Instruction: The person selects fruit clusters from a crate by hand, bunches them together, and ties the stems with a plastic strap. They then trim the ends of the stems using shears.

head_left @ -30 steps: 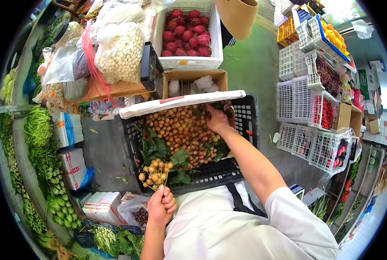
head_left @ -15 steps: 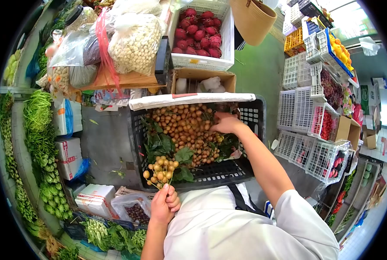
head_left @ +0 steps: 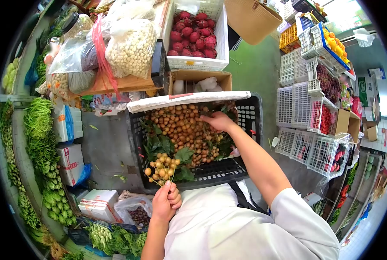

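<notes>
My left hand [head_left: 167, 202] is closed round the stems of a bunch of small yellow-brown fruit, wampees by their look [head_left: 162, 167]. The bunch stands upright over the near left corner of a black plastic crate [head_left: 211, 173]. More wampees [head_left: 180, 125] fill the crate, with green leaves [head_left: 184, 154] among them. My right hand [head_left: 220, 121] reaches into the crate from the right. Its fingers are bent and pressed together at the top of the pile, touching the wampees; what they pinch is hidden.
A white foam board [head_left: 189, 101] lies across the crate's far edge. Behind stand a cardboard box [head_left: 200, 77] and a white crate of dragon fruit [head_left: 197, 64]. White crates [head_left: 295, 106] are stacked at right; leafy vegetables [head_left: 41, 143] line the left.
My right hand has moved left across the wampees. My left hand still holds its bunch in nearly the same place. The view has shifted slightly.
</notes>
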A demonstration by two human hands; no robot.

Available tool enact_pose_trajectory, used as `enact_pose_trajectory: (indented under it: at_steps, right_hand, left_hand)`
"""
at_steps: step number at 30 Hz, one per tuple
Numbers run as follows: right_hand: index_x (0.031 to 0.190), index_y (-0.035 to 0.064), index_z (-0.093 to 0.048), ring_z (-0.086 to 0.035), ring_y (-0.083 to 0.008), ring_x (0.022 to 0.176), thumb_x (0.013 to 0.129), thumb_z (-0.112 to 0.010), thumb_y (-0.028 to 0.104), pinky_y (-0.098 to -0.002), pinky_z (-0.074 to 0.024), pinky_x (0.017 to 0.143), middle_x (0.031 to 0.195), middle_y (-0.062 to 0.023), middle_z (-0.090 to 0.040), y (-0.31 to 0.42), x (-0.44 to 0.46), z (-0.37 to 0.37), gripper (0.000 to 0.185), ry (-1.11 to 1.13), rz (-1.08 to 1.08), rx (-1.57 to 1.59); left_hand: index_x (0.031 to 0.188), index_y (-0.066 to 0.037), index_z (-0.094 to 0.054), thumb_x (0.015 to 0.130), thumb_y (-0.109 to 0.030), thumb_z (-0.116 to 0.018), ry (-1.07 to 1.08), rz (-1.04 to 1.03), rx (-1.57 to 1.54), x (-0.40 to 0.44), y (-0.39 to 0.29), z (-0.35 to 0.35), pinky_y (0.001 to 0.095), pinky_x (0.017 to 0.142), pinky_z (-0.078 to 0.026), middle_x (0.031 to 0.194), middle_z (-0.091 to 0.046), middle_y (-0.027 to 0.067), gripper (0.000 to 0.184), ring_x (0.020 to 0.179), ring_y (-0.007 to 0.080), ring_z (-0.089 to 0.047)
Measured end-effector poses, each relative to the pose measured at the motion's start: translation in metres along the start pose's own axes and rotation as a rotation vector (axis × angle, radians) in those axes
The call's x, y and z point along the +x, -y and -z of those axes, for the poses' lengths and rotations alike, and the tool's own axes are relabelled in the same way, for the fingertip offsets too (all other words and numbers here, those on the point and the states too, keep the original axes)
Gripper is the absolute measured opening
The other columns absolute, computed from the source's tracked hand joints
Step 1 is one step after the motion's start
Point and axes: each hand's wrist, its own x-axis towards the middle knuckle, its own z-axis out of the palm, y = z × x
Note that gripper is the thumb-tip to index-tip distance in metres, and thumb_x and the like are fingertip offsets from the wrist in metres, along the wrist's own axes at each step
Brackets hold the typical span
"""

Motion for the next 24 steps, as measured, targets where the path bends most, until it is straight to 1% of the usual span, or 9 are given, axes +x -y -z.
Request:
enact_pose_trajectory:
  at_steps: [2,5,9,14,17,18,21,22,24]
  right_hand:
    - [0.113,-0.0012,-0.072,-0.073,-0.0341,0.081,0.093,-0.062,0.054,-0.0411,-0.0568,0.08,0.098,-0.0214,-0.073,-0.016,0.015,-0.007,0.059,-0.109,0.099,-0.162]
    - [0.107,-0.0024,-0.073,-0.072,-0.0374,0.083,0.091,-0.064,0.047,-0.0413,-0.056,0.082,0.096,-0.0235,-0.073,-0.027,0.006,-0.019,0.053,-0.283,0.215,-0.098]
    - [0.097,-0.0027,-0.074,-0.072,-0.0315,0.077,0.088,-0.064,0.041,-0.0392,-0.0548,0.074,0.077,-0.0173,-0.072,-0.023,-0.036,-0.024,0.046,-0.272,0.229,0.13]
    - [0.089,-0.0006,-0.073,-0.068,-0.0295,0.071,0.084,-0.065,0.038,-0.0391,-0.0529,0.07,0.073,-0.018,-0.069,-0.015,-0.09,-0.045,0.039,-0.321,0.241,0.141]
    - [0.095,-0.0003,-0.074,-0.067,-0.0297,0.06,0.086,-0.066,0.037,-0.0361,-0.0548,0.065,0.074,-0.0183,-0.07,0.001,-0.12,-0.054,0.039,-0.295,0.259,0.159]
    - [0.103,0.0001,-0.073,-0.064,-0.0291,0.053,0.087,-0.07,0.042,-0.0356,-0.055,0.062,0.073,-0.0168,-0.07,0.001,-0.119,-0.062,0.044,-0.356,0.373,0.109]
    - [0.121,-0.0033,-0.066,-0.071,-0.0299,0.075,0.086,-0.073,0.059,-0.0383,-0.0553,0.069,0.084,-0.0197,-0.071,-0.007,-0.105,-0.074,0.071,-0.151,0.452,-0.063]
    - [0.127,-0.0068,-0.062,-0.071,-0.0311,0.083,0.087,-0.072,0.059,-0.0392,-0.056,0.075,0.093,-0.0221,-0.071,-0.01,-0.1,-0.08,0.078,-0.097,0.478,-0.076]
    - [0.133,-0.0085,-0.057,-0.07,-0.0285,0.08,0.093,-0.068,0.056,-0.0375,-0.0584,0.074,0.098,-0.0203,-0.071,-0.017,-0.101,-0.085,0.076,-0.029,0.392,-0.015]
  left_hand:
    - [0.087,-0.014,-0.045,0.11,-0.034,-0.044,0.007,-0.006,0.012,0.004,-0.002,-0.003,0.0238,0.044,-0.025,0.061,-0.027,-0.0078,0.031,0.048,0.0059,-0.024]
    - [0.086,-0.013,-0.045,0.11,-0.034,-0.044,-0.004,-0.007,0.021,0.006,-0.002,-0.006,0.0238,0.044,-0.025,0.061,-0.027,-0.0077,0.031,0.048,0.0058,-0.024]
    - [0.086,-0.013,-0.045,0.11,-0.034,-0.044,-0.021,-0.035,0.084,0.01,-0.008,-0.008,0.0239,0.044,-0.024,0.061,-0.027,-0.0079,0.031,0.048,0.0056,-0.024]
    - [0.087,-0.014,-0.045,0.11,-0.034,-0.043,-0.004,-0.102,0.141,0.013,-0.016,-0.005,0.0234,0.045,-0.025,0.064,-0.03,-0.0073,0.031,0.05,0.0049,-0.026]
    - [0.087,-0.014,-0.044,0.11,-0.034,-0.043,0.012,-0.124,0.164,0.015,-0.02,-0.003,0.0233,0.045,-0.025,0.064,-0.03,-0.0074,0.031,0.05,0.0048,-0.026]
    - [0.087,-0.014,-0.044,0.11,-0.035,-0.043,0.027,-0.134,0.175,0.016,-0.021,0.0,0.0233,0.045,-0.025,0.063,-0.029,-0.0075,0.032,0.05,0.0047,-0.026]
    - [0.087,-0.014,-0.044,0.11,-0.035,-0.043,0.012,-0.129,0.197,0.02,-0.024,0.001,0.0233,0.045,-0.025,0.063,-0.029,-0.0077,0.031,0.05,0.0047,-0.026]
    - [0.087,-0.014,-0.044,0.11,-0.035,-0.043,0.02,-0.123,0.206,0.022,-0.025,0.0,0.0233,0.045,-0.025,0.063,-0.029,-0.0077,0.031,0.05,0.0047,-0.026]
    - [0.087,-0.014,-0.043,0.11,-0.035,-0.043,0.018,-0.13,0.166,0.023,-0.026,0.001,0.0233,0.045,-0.025,0.063,-0.029,-0.0078,0.031,0.05,0.0049,-0.026]
